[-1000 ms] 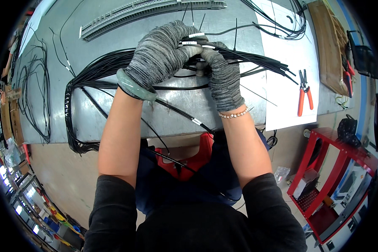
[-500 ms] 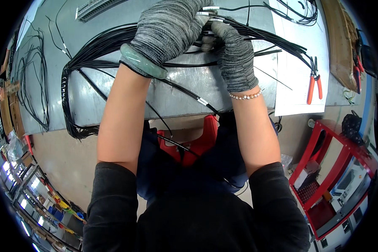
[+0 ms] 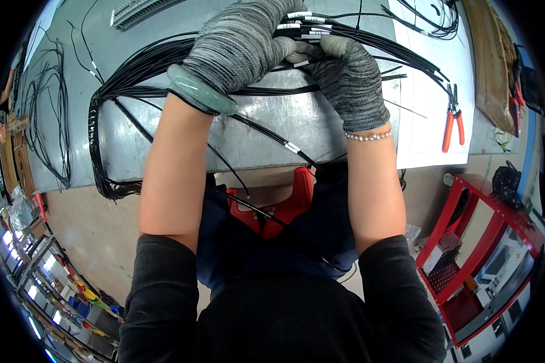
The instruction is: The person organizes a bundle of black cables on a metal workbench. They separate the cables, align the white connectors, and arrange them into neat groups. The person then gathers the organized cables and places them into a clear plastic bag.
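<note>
left hand point(image 3: 239, 47) curls its fingers round black wires point(image 3: 154, 69) over the table point(image 3: 260, 133) — right hand point(image 3: 357, 85) bends close, its grip hidden. white tags point(image 3: 288, 26) are on several wires — what's left, i can't see.

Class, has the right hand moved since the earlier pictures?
Yes: the right hand has shifted rightward, closer to the red-handled pliers lying on the paper.

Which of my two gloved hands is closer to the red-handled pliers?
Your right hand, with the beaded bracelet at its wrist. The left hand, with the green bangle, holds black wires farther from the pliers.
</note>
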The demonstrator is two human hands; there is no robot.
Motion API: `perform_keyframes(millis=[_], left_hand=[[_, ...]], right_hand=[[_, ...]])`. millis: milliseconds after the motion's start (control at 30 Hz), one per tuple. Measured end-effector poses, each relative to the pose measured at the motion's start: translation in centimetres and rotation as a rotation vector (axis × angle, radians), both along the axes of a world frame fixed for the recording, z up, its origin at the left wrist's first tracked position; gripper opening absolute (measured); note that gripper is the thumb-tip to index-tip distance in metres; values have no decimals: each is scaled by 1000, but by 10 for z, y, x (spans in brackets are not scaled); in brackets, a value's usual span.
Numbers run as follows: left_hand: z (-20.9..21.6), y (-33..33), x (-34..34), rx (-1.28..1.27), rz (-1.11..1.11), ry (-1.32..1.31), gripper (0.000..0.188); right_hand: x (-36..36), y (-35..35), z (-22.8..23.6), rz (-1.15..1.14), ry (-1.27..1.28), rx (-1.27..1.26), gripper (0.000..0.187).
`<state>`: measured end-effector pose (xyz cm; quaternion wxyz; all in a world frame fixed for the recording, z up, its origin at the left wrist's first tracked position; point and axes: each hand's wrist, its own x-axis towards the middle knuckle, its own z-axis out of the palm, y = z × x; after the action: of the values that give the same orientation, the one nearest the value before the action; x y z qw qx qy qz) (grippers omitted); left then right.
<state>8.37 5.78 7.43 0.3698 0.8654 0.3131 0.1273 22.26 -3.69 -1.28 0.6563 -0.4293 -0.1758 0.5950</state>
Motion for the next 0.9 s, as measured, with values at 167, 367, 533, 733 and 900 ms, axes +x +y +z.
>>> perform_keyframes(millis=[167, 367, 533, 733, 900], left_hand=[[-28, 2, -4, -28, 115, 57, 41], [0, 6, 2, -118, 116, -96, 26], [-6, -5, 0, 84, 232, -232, 24], [-27, 10, -7, -51, 164, -24, 36], [-19, 20, -13, -58, 143, -272, 29]], right_hand=[[0, 0, 15, 205, -910, 96, 12], [8, -6, 6, 38, -1165, 74, 17], [1, -12, 32, 55, -937, -170, 23], [2, -17, 39, 161, -978, -81, 29], [2, -18, 49, 204, -681, -192, 28]])
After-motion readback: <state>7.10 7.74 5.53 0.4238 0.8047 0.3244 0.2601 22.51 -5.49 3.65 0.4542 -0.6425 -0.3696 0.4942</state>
